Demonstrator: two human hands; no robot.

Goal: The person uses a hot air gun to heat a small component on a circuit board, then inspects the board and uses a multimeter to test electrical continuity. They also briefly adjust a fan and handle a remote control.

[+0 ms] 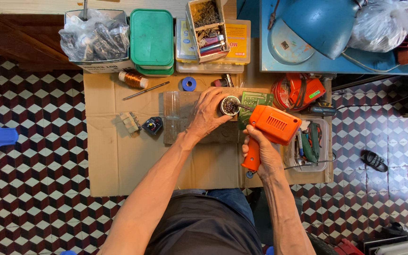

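Soldering gun (271,128), orange and pistol-shaped, sits in the person's right hand (262,152); the fingers of that hand are wrapped tight around the grip, with the body of the tool angled up and to the left; its thin tip reaches into a small round tin (230,106) with dark contents. The left hand (208,114) lies on a wooden board (178,115); its fingers curl around the tin's near side and pinch it steady. Just beside the tin, touching the board's right end, lies a green circuit board (252,101), partly covered by the gun.

Judged from this arrangement, the step in hand is dipping the tip in the tin's paste, preparatory to work on the circuit board; whether the tip touches the contents cannot be told. The next move would call for lifting the tip clear without dragging the tin, then swinging it a short way right to the circuit board; the left hand would need to release the tin and steady the board instead.

Around the work, on the cardboard sheet (114,160) covering the surface: a copper wire spool (133,79), a blue tape roll (189,83), a thin metal rod (146,90), a green lidded box (151,38); a clear tray of tools (324,158) stands to the right.
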